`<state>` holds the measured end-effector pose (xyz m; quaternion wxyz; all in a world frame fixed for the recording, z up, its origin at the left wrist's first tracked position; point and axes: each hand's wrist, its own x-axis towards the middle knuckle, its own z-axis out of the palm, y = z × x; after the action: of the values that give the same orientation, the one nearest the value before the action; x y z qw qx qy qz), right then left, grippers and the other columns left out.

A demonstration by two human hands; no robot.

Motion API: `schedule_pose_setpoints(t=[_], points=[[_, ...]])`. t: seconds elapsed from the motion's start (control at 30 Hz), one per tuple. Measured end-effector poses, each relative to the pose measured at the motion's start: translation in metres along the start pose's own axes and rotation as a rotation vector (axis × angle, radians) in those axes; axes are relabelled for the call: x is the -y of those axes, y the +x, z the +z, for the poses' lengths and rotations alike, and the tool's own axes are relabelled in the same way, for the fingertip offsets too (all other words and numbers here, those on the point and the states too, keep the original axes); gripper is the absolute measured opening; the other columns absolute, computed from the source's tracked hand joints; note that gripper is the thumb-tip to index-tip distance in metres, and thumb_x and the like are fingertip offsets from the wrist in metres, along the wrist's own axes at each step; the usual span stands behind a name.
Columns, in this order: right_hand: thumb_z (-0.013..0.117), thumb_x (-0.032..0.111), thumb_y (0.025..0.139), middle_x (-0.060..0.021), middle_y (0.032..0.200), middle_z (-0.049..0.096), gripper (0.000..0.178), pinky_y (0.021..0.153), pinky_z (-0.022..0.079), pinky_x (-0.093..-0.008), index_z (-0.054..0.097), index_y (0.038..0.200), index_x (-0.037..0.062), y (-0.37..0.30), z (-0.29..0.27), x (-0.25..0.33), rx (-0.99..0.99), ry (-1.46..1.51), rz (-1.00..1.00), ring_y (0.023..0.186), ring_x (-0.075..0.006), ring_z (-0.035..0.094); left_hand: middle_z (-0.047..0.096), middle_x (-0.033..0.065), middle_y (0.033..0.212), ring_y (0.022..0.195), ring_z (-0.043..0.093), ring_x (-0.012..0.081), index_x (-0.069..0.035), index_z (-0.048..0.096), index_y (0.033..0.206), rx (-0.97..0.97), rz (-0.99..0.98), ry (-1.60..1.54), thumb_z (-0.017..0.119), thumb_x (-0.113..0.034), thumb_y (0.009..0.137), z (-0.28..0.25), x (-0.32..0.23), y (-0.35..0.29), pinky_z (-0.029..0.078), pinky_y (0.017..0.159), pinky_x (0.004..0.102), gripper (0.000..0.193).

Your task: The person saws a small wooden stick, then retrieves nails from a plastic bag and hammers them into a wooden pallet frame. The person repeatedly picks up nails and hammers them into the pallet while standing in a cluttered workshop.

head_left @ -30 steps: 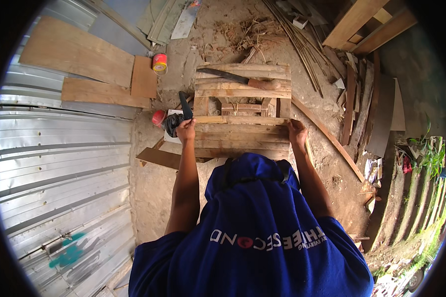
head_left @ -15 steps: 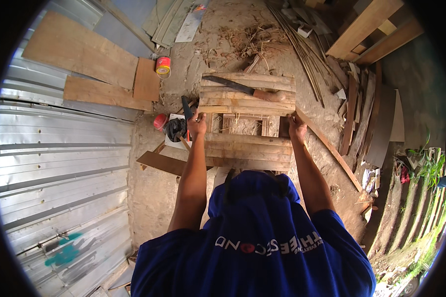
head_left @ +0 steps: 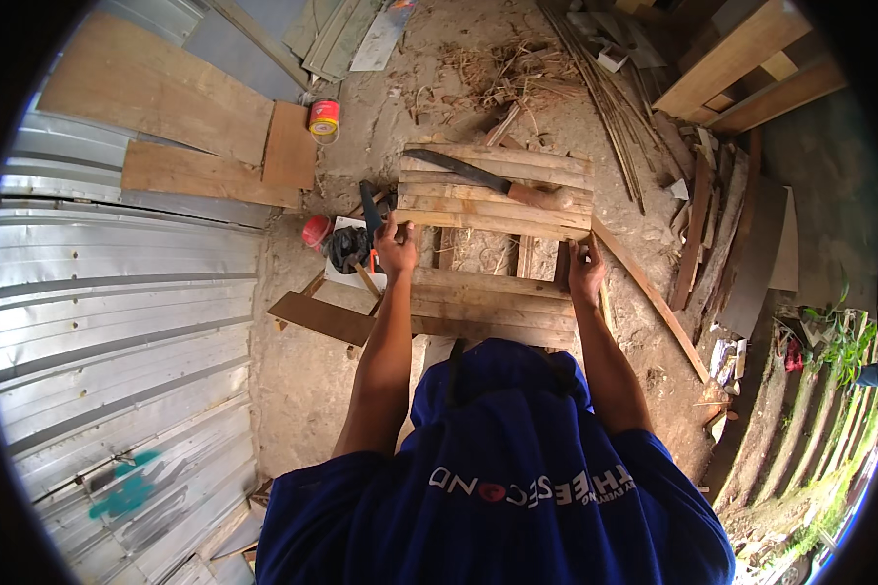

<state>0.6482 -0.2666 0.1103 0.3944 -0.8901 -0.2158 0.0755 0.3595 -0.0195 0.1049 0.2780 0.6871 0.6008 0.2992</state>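
Note:
Ahead of me stands a low bench or frame topped with rough wooden slats, in a far section (head_left: 478, 205) and a near section (head_left: 493, 304) with a gap between them. My left hand (head_left: 396, 250) grips the near left corner of the far section, thumb and fingers bent round the edge slat. My right hand (head_left: 585, 273) closes at that slat's right end, beside a dark upright piece (head_left: 562, 263); its fingertips are partly hidden. A machete (head_left: 488, 177) with a wooden handle lies across the far slats. Crosspieces (head_left: 525, 255) show through the gap.
Left of the bench are a handsaw (head_left: 370, 207), a black plastic bag (head_left: 347, 250), a red container (head_left: 316, 231) and a brown board (head_left: 322, 318). A red-yellow can (head_left: 324, 117) stands farther off. A long plank (head_left: 654, 300) leans at right. Corrugated metal sheeting (head_left: 117, 292) borders the left.
The far slat section has tilted slightly, its right end coming nearer to me. My right hand has moved a little toward me with it; the left keeps its grip. The view has turned slightly.

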Motion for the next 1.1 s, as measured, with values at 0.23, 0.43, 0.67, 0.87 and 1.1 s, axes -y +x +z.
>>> schedule_pose_setpoints(t=[0.23, 0.43, 0.67, 0.87, 1.1], points=[[0.07, 0.031, 0.09, -0.0181, 0.096, 0.067, 0.054, 0.076, 0.05, -0.0356, 0.055, 0.134, 0.0038, 0.001, -0.001, 0.001, 0.023, 0.009, -0.077, 0.084, -0.027, 0.064, 0.063, 0.0151, 0.119, 0.116, 0.053, 0.0329, -0.008, 0.059, 0.132, -0.026, 0.113, 0.071, 0.072, -0.036, 0.085, 0.0, 0.004, -0.003, 0.046, 0.096, 0.0421, 0.056], [0.074, 0.032, 0.086, -0.0219, 0.103, 0.066, 0.058, 0.078, 0.05, -0.0396, 0.056, 0.133, 0.0031, -0.001, -0.005, 0.005, -0.089, 0.074, -0.129, 0.086, -0.0341, 0.064, 0.061, 0.0171, 0.123, 0.118, 0.052, 0.0346, -0.007, 0.06, 0.131, -0.026, 0.205, 0.116, 0.074, -0.038, 0.082, 0.001, 0.004, -0.004, 0.046, 0.096, 0.042, 0.059], [0.071, 0.032, 0.088, -0.0224, 0.103, 0.065, 0.056, 0.078, 0.05, -0.0419, 0.055, 0.133, 0.003, -0.003, -0.004, 0.007, -0.059, 0.012, -0.082, 0.09, -0.0365, 0.063, 0.06, 0.0168, 0.122, 0.118, 0.052, 0.0331, -0.008, 0.059, 0.132, -0.011, 0.127, 0.033, 0.075, -0.037, 0.083, -0.001, 0.0, -0.006, 0.046, 0.096, 0.0411, 0.059], [0.065, 0.04, 0.091, -0.0301, 0.118, 0.055, 0.068, 0.087, 0.05, -0.0459, 0.044, 0.141, 0.0, -0.003, -0.004, 0.009, 0.016, -0.002, -0.064, 0.104, -0.0436, 0.059, 0.064, 0.0161, 0.118, 0.116, 0.054, 0.0332, -0.008, 0.059, 0.133, -0.002, 0.168, 0.088, 0.072, -0.04, 0.085, -0.003, -0.002, -0.005, 0.047, 0.093, 0.0414, 0.059], [0.068, 0.036, 0.089, -0.0276, 0.112, 0.055, 0.063, 0.085, 0.049, -0.0466, 0.048, 0.135, -0.0021, -0.007, -0.001, 0.012, -0.043, 0.029, -0.1, 0.099, -0.041, 0.058, 0.062, 0.0173, 0.118, 0.108, 0.06, 0.0367, -0.013, 0.053, 0.139, 0.078, 0.069, 0.035, 0.066, -0.047, 0.087, -0.006, -0.006, -0.004, 0.05, 0.088, 0.0437, 0.063]])
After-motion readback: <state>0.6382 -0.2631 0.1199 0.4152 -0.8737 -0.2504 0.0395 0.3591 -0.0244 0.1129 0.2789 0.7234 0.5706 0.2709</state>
